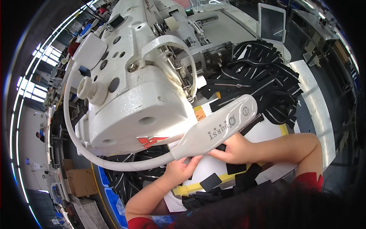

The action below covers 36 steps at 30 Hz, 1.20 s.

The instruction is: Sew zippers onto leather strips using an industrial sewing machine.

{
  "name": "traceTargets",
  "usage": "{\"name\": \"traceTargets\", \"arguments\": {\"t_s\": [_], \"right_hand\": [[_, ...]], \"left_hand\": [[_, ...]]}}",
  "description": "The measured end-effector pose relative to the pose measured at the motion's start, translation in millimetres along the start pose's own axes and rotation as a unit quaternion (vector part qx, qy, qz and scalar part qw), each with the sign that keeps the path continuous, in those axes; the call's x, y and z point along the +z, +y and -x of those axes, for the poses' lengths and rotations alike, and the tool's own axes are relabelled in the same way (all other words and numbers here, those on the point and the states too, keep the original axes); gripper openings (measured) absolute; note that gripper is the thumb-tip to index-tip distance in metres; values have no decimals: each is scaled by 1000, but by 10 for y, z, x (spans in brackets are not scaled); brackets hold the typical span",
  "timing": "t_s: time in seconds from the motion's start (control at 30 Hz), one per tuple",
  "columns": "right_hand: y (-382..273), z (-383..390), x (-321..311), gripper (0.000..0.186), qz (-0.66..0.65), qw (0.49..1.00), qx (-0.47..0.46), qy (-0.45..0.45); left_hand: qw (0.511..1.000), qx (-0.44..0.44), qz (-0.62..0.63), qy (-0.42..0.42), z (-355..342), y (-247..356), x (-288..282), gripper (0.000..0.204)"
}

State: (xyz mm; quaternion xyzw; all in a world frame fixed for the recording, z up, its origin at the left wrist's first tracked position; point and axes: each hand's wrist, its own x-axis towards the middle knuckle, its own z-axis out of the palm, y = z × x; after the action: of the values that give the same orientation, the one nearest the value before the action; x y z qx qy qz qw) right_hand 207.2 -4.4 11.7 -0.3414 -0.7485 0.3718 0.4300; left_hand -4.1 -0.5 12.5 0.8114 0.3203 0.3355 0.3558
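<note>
My left hand is closed below the head of a white industrial sewing machine, its thumb pressed toward the fingers. A dark bit shows at its grip, too little to name. To its right, my right hand pinches a small black fabric piece. The white lamp bar hides the fingertips of both hands in part, along with most of what lies between them. Under the hands is a white work surface edged with yellow tape. Square black fabric pieces lie just in front.
Black zippers with metal teeth are heaped on the table right of the needle area. More zippers hang at the left by blue bins. A tablet-like screen stands at the back right. A cardboard box sits farther left.
</note>
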Motion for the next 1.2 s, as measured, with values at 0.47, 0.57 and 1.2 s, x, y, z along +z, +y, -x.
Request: {"name": "traceTargets", "arguments": {"t_s": [0.47,0.57,1.2], "right_hand": [[9,-17,-15,12,-199,973,118,-18],[22,-25,-24,11,-201,972,118,-30],[43,-63,8,16,-167,965,204,-5]], "left_hand": [[997,3,-73,39,50,-14,16,16],[996,11,-84,31,30,28,11,17],[985,-159,56,26,122,-76,71,51]]}}
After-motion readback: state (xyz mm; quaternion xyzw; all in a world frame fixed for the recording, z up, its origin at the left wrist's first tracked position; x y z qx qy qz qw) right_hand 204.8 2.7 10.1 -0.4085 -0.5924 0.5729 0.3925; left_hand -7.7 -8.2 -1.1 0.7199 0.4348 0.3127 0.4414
